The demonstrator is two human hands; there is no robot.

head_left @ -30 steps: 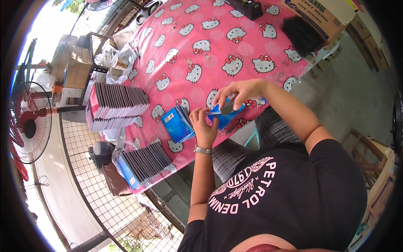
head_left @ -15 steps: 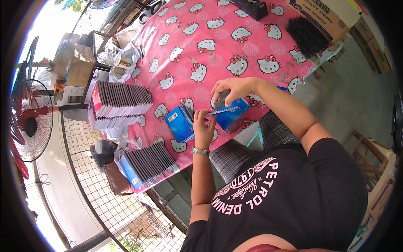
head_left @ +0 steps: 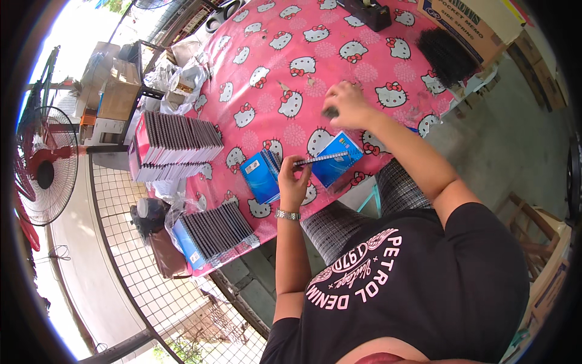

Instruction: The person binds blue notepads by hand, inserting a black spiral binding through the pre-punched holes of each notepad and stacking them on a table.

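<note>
My left hand (head_left: 293,182), a metal watch on its wrist, pinches one end of a small notebook (head_left: 327,158). That notebook stands on edge, with a row of dark holes or coils along its upper side. Right behind it lies a blue-covered notebook (head_left: 341,151) on the table. Left of my left hand, several blue notebooks (head_left: 257,177) lie overlapping. Raised above the table, farther off, my right hand (head_left: 347,106) has its fingers curled around a small dark object (head_left: 330,112) whose kind I cannot make out.
A pink patterned cloth (head_left: 254,130) covers the table. Stacked spiral notebooks (head_left: 182,139) and a blue-covered row (head_left: 215,233) stand at the left. A pile of black coils (head_left: 447,57) lies by a cardboard box (head_left: 461,27); a black tape dispenser (head_left: 373,13) sits at the back.
My right hand has lifted up and away from the notebook with the dark object. My left hand keeps its pinch at nearly the same place.
</note>
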